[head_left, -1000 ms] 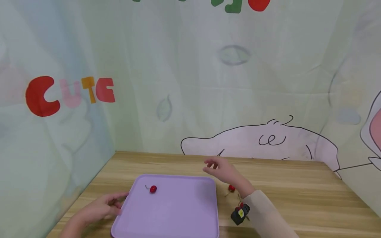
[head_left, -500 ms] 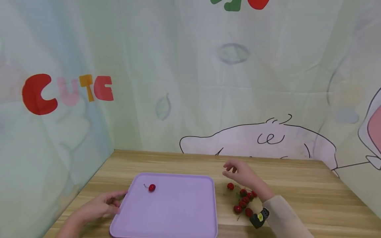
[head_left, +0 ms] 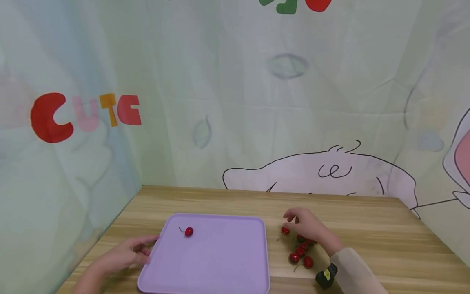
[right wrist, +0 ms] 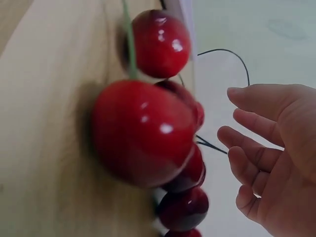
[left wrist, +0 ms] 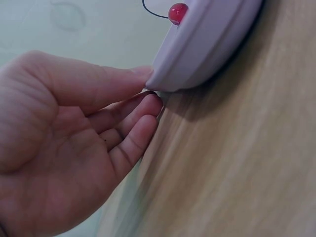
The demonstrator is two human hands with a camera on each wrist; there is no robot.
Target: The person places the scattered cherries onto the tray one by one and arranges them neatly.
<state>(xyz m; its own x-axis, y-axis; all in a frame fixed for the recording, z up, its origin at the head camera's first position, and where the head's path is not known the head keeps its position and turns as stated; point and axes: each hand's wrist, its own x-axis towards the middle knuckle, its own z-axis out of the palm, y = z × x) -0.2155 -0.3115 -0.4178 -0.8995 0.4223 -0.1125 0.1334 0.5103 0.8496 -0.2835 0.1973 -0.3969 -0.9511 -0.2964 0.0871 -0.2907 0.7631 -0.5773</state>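
My left hand (head_left: 123,255) is beside the left edge of a lilac tray (head_left: 220,259). In the left wrist view its thumb (left wrist: 116,86) touches the tray's rim, while other fingers lie loosely bent close by. One red cherry (head_left: 189,232) with a stem lies on the tray near its back left corner. To the right of the tray lie several red cherries (head_left: 294,257) on the wooden table. Above their back end hovers my right hand (head_left: 306,224), fingers loosely bent and apart, fingertips just over a single cherry (head_left: 285,231). Nothing shows between its fingers in the right wrist view.
The wooden table (head_left: 378,245) meets a printed cloth backdrop (head_left: 220,102) at its back and left side. A small black device (head_left: 326,277) is strapped at my right wrist, close to the cherries.
My right hand has moved right from beside the tray's back right corner, then lowered toward the cherries, uncovering most of them. My left hand and the tray stay in place.
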